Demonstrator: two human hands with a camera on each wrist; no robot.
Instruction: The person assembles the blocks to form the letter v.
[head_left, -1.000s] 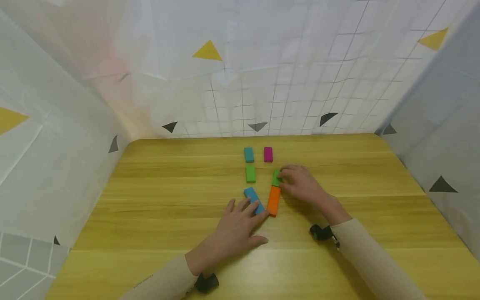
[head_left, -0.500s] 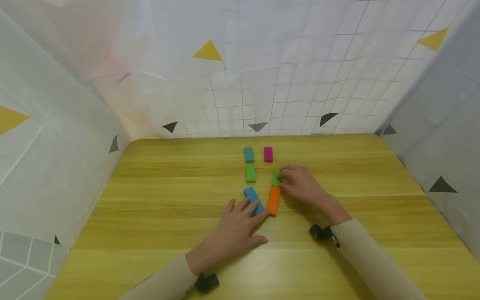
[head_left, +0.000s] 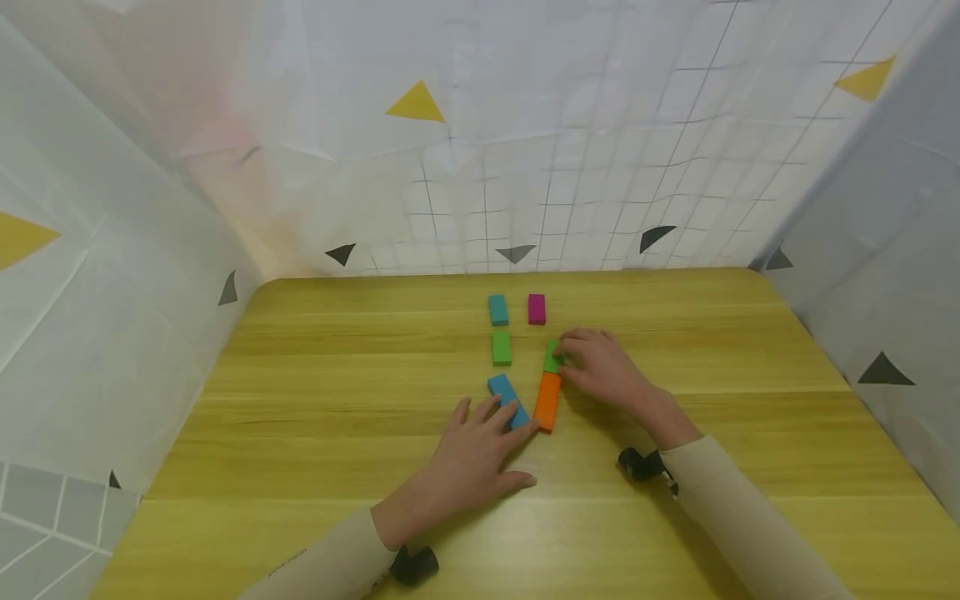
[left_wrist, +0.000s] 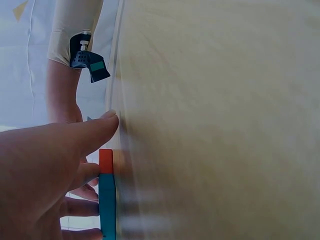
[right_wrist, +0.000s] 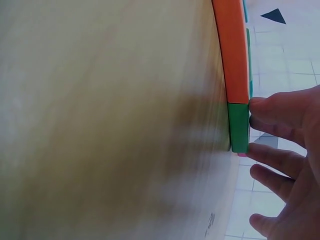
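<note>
In the head view my left hand [head_left: 476, 454] lies with fingers spread, fingertips on top of a long blue block [head_left: 501, 387]. Its index fingertip reaches the near end of an orange block [head_left: 548, 402], where the two long blocks converge. My right hand [head_left: 606, 367] is at a short green block [head_left: 551, 357] butted against the orange block's far end. In the right wrist view its thumb and fingertips rest along the upper face of the green block [right_wrist: 239, 127], not wrapped round it. The left wrist view has the left thumb [left_wrist: 102, 130] held clear of the blocks.
Another short green block [head_left: 502, 348] lies beyond the blue one. Farther back are a teal block [head_left: 498, 310] and a magenta block [head_left: 536, 309]. The wooden table [head_left: 337, 400] meets white patterned sheeting [head_left: 480, 167] at its back and sides.
</note>
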